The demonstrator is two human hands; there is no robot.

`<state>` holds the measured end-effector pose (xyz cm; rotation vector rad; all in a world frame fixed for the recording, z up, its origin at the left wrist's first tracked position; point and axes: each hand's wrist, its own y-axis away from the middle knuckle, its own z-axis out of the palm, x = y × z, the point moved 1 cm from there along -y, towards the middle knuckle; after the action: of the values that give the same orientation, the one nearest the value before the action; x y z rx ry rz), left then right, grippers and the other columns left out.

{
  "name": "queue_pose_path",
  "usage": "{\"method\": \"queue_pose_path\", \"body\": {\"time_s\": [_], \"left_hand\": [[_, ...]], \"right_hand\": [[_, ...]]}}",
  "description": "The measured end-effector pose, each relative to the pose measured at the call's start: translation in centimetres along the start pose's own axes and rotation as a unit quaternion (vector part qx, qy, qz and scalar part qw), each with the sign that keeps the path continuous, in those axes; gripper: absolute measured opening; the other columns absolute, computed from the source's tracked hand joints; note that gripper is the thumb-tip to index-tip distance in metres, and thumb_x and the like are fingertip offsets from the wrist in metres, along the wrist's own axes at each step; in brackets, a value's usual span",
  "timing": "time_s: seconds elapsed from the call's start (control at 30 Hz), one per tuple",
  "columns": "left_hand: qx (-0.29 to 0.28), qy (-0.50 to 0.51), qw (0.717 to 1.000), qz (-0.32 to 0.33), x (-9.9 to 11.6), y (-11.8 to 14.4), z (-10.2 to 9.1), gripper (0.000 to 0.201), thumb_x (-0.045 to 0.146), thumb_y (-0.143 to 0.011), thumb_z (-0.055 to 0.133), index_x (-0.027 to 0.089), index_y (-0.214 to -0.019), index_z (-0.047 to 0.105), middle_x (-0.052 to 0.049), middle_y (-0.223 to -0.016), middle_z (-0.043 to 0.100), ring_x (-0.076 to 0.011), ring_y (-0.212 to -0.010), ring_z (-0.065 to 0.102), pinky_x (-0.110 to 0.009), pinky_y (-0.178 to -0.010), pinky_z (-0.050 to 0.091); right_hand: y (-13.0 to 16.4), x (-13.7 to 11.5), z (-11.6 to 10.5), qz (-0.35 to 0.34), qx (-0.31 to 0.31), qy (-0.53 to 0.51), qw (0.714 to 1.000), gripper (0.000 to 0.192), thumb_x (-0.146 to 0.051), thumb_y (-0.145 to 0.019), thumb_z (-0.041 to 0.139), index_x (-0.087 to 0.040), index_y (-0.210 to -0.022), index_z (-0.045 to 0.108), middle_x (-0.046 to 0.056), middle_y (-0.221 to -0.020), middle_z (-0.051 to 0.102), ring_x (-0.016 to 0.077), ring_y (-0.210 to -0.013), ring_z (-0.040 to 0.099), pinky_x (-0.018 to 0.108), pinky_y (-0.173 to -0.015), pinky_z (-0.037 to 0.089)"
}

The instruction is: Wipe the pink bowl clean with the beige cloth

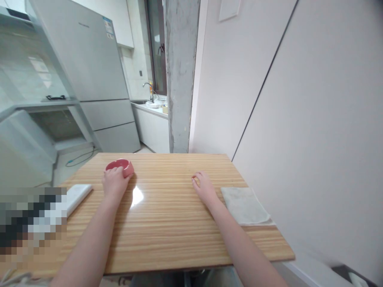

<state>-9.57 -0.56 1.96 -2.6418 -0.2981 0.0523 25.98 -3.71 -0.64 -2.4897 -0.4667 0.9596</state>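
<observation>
My left hand point(115, 181) is closed on the near side of a red ashtray point(128, 169) with a notched rim. The ashtray is at the far left of the wooden table point(167, 223), and my fingers hide part of it. Over the right half of the table, my right hand point(205, 187) has loosely bent fingers, with a gap between thumb and forefinger and nothing in it. Just right of that hand lies a flat, pale grey cloth point(245, 205).
A white flat object point(79, 195) lies along the table's left edge, partly covered by a blurred-out patch. A pale wall point(299, 139) borders the right side. Beyond the table stand a grey pillar point(181, 79), a fridge point(86, 59) and a sink counter point(152, 123).
</observation>
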Motion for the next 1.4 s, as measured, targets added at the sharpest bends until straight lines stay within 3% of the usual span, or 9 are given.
{"method": "queue_pose_path", "body": {"time_s": [0.23,0.5,0.7,0.8,0.9,1.0,1.07,1.17,1.4], "left_hand": [[-0.023,0.000,1.000,-0.009,-0.8,0.0,1.1,0.038,0.048,-0.073,0.051,0.015,-0.087,0.061,-0.014,-0.099,0.062,-0.0302,-0.095,0.054,-0.039,-0.090,0.037],[-0.051,-0.003,0.998,-0.025,-0.6,0.4,0.6,0.041,0.051,-0.073,0.051,0.014,-0.086,0.061,-0.017,-0.100,0.060,-0.0339,-0.098,0.053,-0.045,-0.088,0.039],[0.076,0.129,0.988,-0.035,2.5,1.0,-1.3,0.039,0.044,-0.081,0.047,0.014,-0.105,0.054,-0.019,-0.136,0.040,-0.0373,-0.125,0.035,-0.057,-0.101,0.026],[0.003,0.319,0.942,0.102,7.7,3.0,-2.4,0.026,0.034,-0.086,0.042,0.018,-0.101,0.055,-0.012,-0.119,0.056,-0.0249,-0.113,0.050,-0.041,-0.098,0.037],[-0.282,0.453,0.831,0.158,14.3,6.9,-2.5,0.041,0.035,-0.081,0.052,0.019,-0.119,0.050,-0.010,-0.106,0.064,-0.0192,-0.086,0.062,-0.034,-0.080,0.049],[-0.385,0.576,0.716,0.087,19.0,10.4,-2.3,0.077,0.035,-0.081,0.055,0.018,-0.143,0.015,-0.013,-0.121,0.059,-0.0198,-0.099,0.062,-0.034,-0.086,0.048],[-0.326,0.597,0.731,0.057,19.8,11.0,-2.2,0.084,0.030,-0.078,0.058,0.016,-0.145,0.010,-0.014,-0.133,0.051,-0.0227,-0.120,0.051,-0.036,-0.100,0.040],[-0.279,0.530,0.800,0.048,17.1,9.7,-2.3,0.082,0.019,-0.072,0.056,0.015,-0.144,0.018,-0.014,-0.140,0.044,-0.0241,-0.130,0.040,-0.036,-0.108,0.031],[-0.181,0.281,0.942,0.032,1.5,5.4,-2.9,0.076,0.034,-0.073,0.052,0.014,-0.141,0.026,-0.013,-0.136,0.048,-0.0265,-0.124,0.048,-0.036,-0.100,0.039]], "right_hand": [[-0.3,1.2,-1.8,0.115,0.021,0.108,0.987,0.019,-0.022,-0.084,0.041,-0.018,-0.086,0.060,0.009,-0.090,0.062,0.0202,-0.089,0.057,0.033,-0.081,0.043],[1.2,3.1,-5.5,0.345,-0.069,0.281,0.893,0.034,-0.015,-0.078,0.047,-0.013,-0.110,0.056,0.023,-0.105,0.060,0.0305,-0.101,0.059,0.040,-0.078,0.042],[1.5,4.6,-4.4,0.319,-0.096,0.245,0.910,0.033,-0.005,-0.079,0.038,-0.011,-0.101,0.060,0.020,-0.097,0.063,0.0242,-0.091,0.062,0.033,-0.072,0.043],[0.7,4.1,-2.9,0.267,-0.084,0.129,0.951,0.027,-0.004,-0.069,0.044,-0.014,-0.088,0.061,0.011,-0.085,0.064,0.0196,-0.082,0.060,0.029,-0.069,0.043],[-0.1,2.1,-0.8,0.243,-0.041,-0.102,0.964,0.022,-0.011,-0.065,0.045,-0.018,-0.081,0.059,0.001,-0.069,0.059,0.0155,-0.070,0.056,0.027,-0.066,0.044],[-0.1,-0.2,1.3,0.290,0.029,-0.376,0.879,0.018,-0.016,-0.062,0.047,-0.020,-0.077,0.055,-0.003,-0.065,0.053,0.0127,-0.063,0.052,0.027,-0.065,0.046],[0.2,-1.3,2.0,0.325,0.013,-0.544,0.773,0.022,-0.014,-0.056,0.053,-0.020,-0.077,0.054,-0.004,-0.066,0.054,0.0119,-0.067,0.055,0.028,-0.072,0.048],[0.2,-1.7,1.8,0.330,0.003,-0.655,0.680,0.031,-0.010,-0.050,0.059,-0.021,-0.079,0.057,-0.002,-0.078,0.057,0.0125,-0.077,0.058,0.030,-0.079,0.048],[-0.1,-0.4,2.0,0.367,0.022,-0.575,0.731,0.025,-0.018,-0.051,0.061,-0.021,-0.075,0.059,0.001,-0.091,0.055,0.0116,-0.077,0.053,0.022,-0.062,0.046]]}}
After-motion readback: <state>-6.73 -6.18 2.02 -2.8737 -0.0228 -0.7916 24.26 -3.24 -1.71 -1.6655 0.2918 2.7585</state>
